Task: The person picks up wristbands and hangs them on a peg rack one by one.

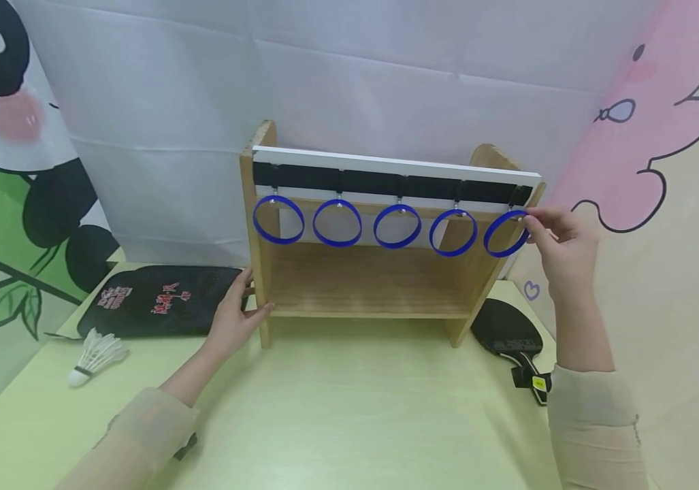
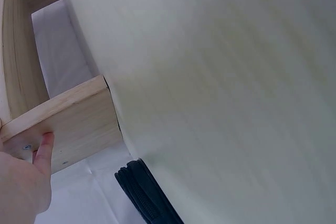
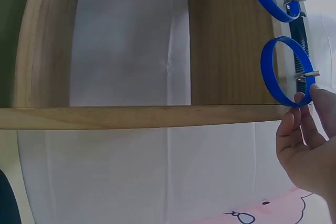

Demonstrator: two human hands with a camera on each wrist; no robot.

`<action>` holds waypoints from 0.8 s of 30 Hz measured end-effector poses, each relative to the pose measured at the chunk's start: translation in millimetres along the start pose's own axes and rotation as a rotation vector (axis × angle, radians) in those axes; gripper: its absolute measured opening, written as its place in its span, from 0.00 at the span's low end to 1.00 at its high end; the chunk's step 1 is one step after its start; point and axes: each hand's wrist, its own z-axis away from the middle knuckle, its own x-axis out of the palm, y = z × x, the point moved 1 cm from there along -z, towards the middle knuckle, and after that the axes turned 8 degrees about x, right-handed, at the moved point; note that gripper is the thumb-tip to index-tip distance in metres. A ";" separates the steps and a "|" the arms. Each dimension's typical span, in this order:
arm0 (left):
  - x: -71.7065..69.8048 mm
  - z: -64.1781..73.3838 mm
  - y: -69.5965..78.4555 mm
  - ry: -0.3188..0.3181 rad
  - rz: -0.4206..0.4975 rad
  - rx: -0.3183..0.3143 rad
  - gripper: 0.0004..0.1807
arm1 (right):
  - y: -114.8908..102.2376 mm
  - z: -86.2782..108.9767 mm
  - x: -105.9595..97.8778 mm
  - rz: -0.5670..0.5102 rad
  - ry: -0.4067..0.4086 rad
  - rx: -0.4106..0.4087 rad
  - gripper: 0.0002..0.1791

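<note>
A small wooden shelf (image 1: 367, 280) stands on the table, with a white board (image 1: 398, 162) across its upper front. Several blue rings hang in a row from metal hooks on the board's black strip (image 1: 374, 182). My right hand (image 1: 570, 255) pinches the edge of the rightmost blue ring (image 3: 268, 72) between thumb and fingers; the ring still hangs at its hook. My left hand (image 1: 234, 320) grips the shelf's left side panel (image 2: 86, 124), thumb at the front edge and fingers against the outer face.
Left of the shelf lies a black zippered case (image 1: 141, 299), with a white shuttlecock (image 1: 94, 357) in front of it. A black table tennis paddle (image 1: 508, 330) lies to the right, near my right forearm. Printed cloth hangs behind the table.
</note>
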 end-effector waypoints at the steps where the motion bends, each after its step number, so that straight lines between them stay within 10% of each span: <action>1: 0.0 -0.3 0.0 0.000 -0.001 0.001 0.46 | 1.5 0.3 -0.2 0.008 0.003 0.006 0.06; 24: -2.0 1.3 5.1 -0.015 -0.008 -0.008 0.46 | -16.3 14.3 3.2 0.051 0.002 -0.004 0.09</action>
